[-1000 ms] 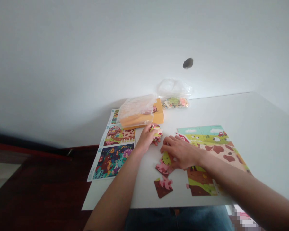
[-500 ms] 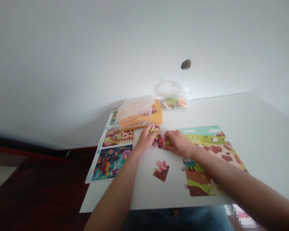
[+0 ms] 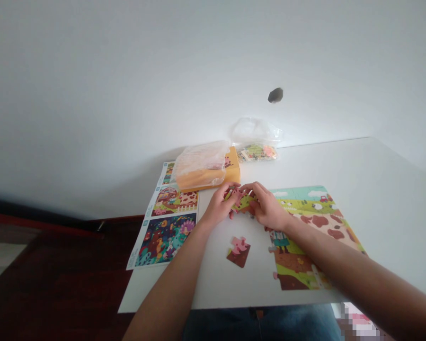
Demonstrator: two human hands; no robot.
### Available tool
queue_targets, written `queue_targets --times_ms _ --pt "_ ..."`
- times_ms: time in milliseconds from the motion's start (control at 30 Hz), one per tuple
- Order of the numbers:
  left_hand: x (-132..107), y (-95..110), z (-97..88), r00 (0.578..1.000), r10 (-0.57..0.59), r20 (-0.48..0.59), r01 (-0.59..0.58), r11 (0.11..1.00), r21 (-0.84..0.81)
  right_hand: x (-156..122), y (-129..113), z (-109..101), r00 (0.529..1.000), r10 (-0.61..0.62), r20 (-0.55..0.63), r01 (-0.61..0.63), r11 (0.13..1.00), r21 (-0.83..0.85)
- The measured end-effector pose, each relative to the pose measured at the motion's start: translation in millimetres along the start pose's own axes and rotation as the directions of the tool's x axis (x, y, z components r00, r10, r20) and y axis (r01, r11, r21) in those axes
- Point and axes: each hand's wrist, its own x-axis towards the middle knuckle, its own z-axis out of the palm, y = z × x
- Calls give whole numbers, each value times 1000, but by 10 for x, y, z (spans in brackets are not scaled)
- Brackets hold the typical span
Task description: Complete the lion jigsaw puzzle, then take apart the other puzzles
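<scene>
My left hand (image 3: 218,208) and my right hand (image 3: 268,207) meet over the white table (image 3: 376,189), fingers pinched on green and pink puzzle pieces (image 3: 239,200) held between them. A partly built farm puzzle (image 3: 312,232) with a brown-spotted cow lies to the right, under my right forearm. One loose brown and pink piece (image 3: 238,251) lies on the table just below my hands.
An orange box (image 3: 208,174) under a clear plastic bag stands behind my hands. A second clear bag of pieces (image 3: 256,150) lies against the wall. A strip of picture sheets (image 3: 168,222) lies along the table's left edge. The near table edge is close.
My right hand lifted a piece from the table near the puzzle and carried it up to my left hand. Both hands now hold pieces together. One loose piece stays on the table.
</scene>
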Motion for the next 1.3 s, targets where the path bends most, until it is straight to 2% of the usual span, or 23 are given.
queue_targets --times_ms 100,167,300,433,600,700,800,867,933,967,1000,1033,1067,1133,1167,1200,1300 --pt "3 21 -10 999 0 -54 -1 1000 -29 -1 19 6 996 83 -35 -82 996 42" --pt "3 32 -9 996 5 -88 -8 999 -42 -1 36 18 985 167 -29 -161 976 147" --pt "-9 64 11 995 -16 -102 6 995 -95 12 55 41 955 294 47 -284 852 439" --pt "-20 99 36 993 -58 -104 38 983 -181 34 38 35 947 316 62 -290 752 593" --pt "-4 91 47 981 -109 -158 78 979 -188 15 20 63 964 262 55 -231 712 663" --pt "-22 85 67 997 -75 -34 67 981 -184 -1 33 120 952 304 -19 -238 779 580" --pt "-53 83 98 994 -11 105 27 989 -143 -4 10 136 925 354 -140 -283 886 367" --pt "-58 75 107 992 -10 122 24 994 -110 -7 -53 97 927 303 -220 -276 950 148" --pt "-41 60 99 996 -42 73 51 992 -117 -18 -151 30 943 182 -279 -206 977 -59" --pt "-27 52 91 998 -59 36 64 989 -137 -28 -206 -3 960 102 -261 -138 983 -124" --pt "-12 44 81 997 -76 -11 73 984 -163 -41 -261 -29 984 15 -180 -42 987 -152" --pt "3 38 73 993 -97 -62 83 978 -193 -56 -310 -44 996 -82 -40 75 987 -143" --pt "15 35 66 987 -122 -108 95 970 -223 -73 -351 -44 975 -180 133 195 975 -108" --pt "31 39 61 972 -180 -149 134 952 -274 -103 -398 -2 843 -312 438 362 932 -33" --pt "34 47 60 968 -204 -148 154 944 -292 -114 -404 35 784 -323 531 395 919 -24" --pt "35 56 60 966 -221 -136 171 937 -305 -120 -399 74 754 -305 582 400 916 -38" --pt "32 85 50 969 -221 -111 176 932 -316 -116 -349 155 754 -233 614 359 929 -88"
